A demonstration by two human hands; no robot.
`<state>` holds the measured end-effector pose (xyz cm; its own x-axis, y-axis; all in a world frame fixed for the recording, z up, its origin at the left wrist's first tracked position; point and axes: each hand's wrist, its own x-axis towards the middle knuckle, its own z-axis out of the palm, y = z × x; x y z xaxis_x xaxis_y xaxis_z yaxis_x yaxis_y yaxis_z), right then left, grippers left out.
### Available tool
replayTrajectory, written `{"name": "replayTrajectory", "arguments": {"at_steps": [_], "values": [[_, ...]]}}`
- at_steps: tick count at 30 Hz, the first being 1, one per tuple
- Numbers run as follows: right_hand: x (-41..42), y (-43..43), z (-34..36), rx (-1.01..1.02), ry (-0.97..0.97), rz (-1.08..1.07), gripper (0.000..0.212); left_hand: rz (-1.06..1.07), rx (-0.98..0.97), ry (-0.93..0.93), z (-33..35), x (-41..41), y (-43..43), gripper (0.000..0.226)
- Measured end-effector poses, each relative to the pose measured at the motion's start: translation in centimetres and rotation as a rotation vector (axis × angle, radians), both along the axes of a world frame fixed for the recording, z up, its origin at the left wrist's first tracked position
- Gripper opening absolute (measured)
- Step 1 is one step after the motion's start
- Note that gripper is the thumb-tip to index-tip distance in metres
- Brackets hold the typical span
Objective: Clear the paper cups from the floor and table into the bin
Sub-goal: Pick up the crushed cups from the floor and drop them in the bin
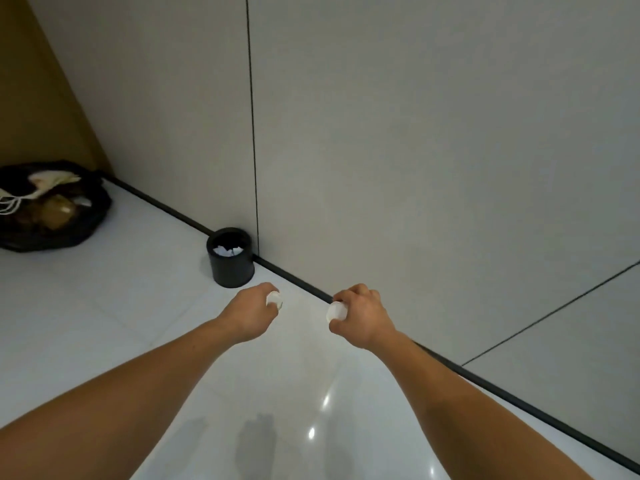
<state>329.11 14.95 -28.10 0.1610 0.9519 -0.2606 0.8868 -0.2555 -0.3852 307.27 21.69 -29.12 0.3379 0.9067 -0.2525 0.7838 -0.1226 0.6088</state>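
A small black round bin stands on the white floor against the wall, with crumpled white paper inside it. My left hand grips a white paper cup, just below and to the right of the bin. My right hand grips a second white paper cup, farther right, above the black skirting. Both arms are stretched forward over the floor. Each cup is mostly hidden by the fingers curled round it.
A black rubbish bag with brown and white waste lies open on the floor at the far left. Grey wall panels rise behind the bin, edged by a black skirting strip. Glossy white floor tiles spread in front.
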Motion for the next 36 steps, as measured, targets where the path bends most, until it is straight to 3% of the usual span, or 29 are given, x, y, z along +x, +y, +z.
{"name": "replayTrajectory", "arguments": {"at_steps": [9, 22, 28, 36], "values": [[-8.8, 11.1, -0.7, -0.031, -0.031, 0.173, 0.054, 0.126, -0.013, -0.035, -0.9, -8.2, 7.7, 0.032], [-18.3, 35.3, -2.1, -0.015, -0.018, 0.414, 0.056, 0.338, -0.033, 0.006, 0.0, -17.0, 26.8, 0.031], [-23.3, 44.2, -4.5, -0.061, -0.030, 0.405, 0.054, 0.322, -0.076, -0.033, -2.0, -21.0, 36.2, 0.031], [-27.4, 52.6, -8.1, -0.159, 0.011, 0.226, 0.060, 0.144, -0.158, 0.021, -4.9, -24.8, 50.2, 0.031]]}}
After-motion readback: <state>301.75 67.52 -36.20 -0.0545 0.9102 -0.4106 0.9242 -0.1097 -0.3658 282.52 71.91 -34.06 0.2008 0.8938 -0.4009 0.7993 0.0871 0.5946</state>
